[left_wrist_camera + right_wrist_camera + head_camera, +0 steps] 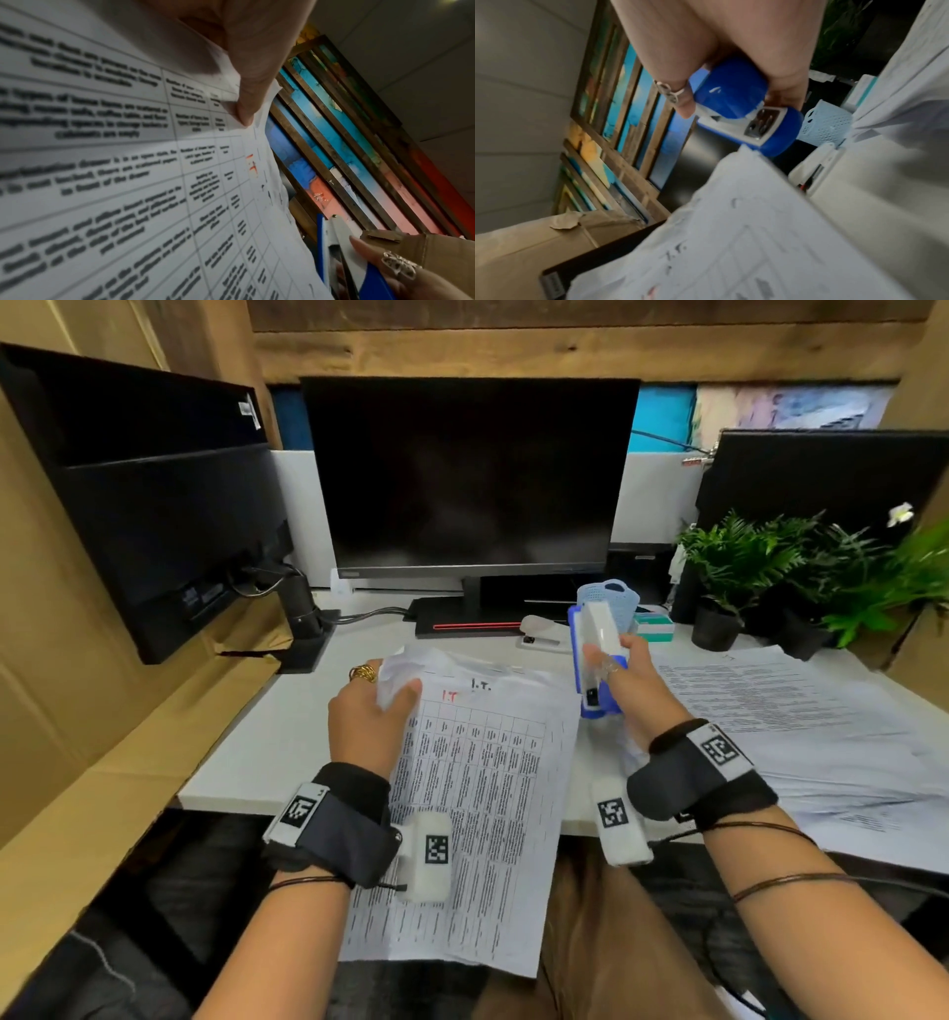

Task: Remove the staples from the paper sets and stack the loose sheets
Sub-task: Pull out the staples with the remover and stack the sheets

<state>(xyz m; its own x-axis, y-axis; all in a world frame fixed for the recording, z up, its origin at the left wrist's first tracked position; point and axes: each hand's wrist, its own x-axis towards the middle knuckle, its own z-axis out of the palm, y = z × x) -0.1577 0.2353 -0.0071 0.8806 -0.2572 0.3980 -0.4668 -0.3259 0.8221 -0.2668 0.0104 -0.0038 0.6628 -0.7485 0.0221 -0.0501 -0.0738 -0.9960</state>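
A stapled paper set (pixel 477 793) printed with tables lies from the desk's front edge down over my lap. My left hand (pixel 372 706) pinches its crumpled top left corner, thumb on the top sheet (pixel 159 158), fingers behind. My right hand (pixel 624 683) grips a blue and white staple remover (pixel 595 660) upright, just right of the set's top edge. In the right wrist view the staple remover (pixel 741 105) shows its metal teeth, close above the paper set's (pixel 744 243) corner. The staple itself is not visible.
Loose printed sheets (pixel 801 726) spread over the desk's right side. A white stapler (pixel 539 634), a light blue mesh basket (pixel 616 600) and a green box (pixel 655 626) sit behind my right hand. A monitor (pixel 467 480) stands at the back; plants (pixel 801 572) at right.
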